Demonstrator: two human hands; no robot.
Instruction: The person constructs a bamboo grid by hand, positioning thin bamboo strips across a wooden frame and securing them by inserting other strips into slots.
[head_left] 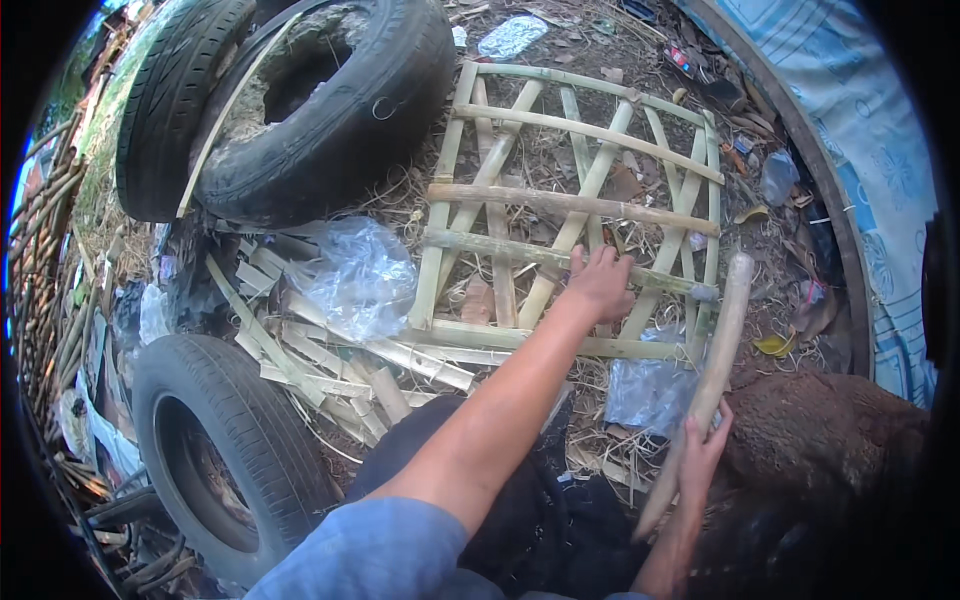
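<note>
A lattice panel of split bamboo (pixel 560 117) lies flat on the ground, with crosswise slats over upright and slanting ones. Reaching across its lower part, my left hand (pixel 602 287) has its fingers curled over a cross slat (pixel 500 247). What the thumb does underneath is hidden. Along the panel's lower right corner runs a thick, pale wooden stick (pixel 735 310), tilted with its rounded end up. My right hand (pixel 705 450) is closed around the lower part of this stick.
Worn tyres (pixel 345 150) stand at the upper left, and another tyre (pixel 235 440) is at lower left. Bamboo offcuts (pixel 330 370) and clear plastic bags (pixel 360 275) litter the ground. A brown, rough mass (pixel 820 430) and a blue patterned sheet (pixel 890 190) are on the right.
</note>
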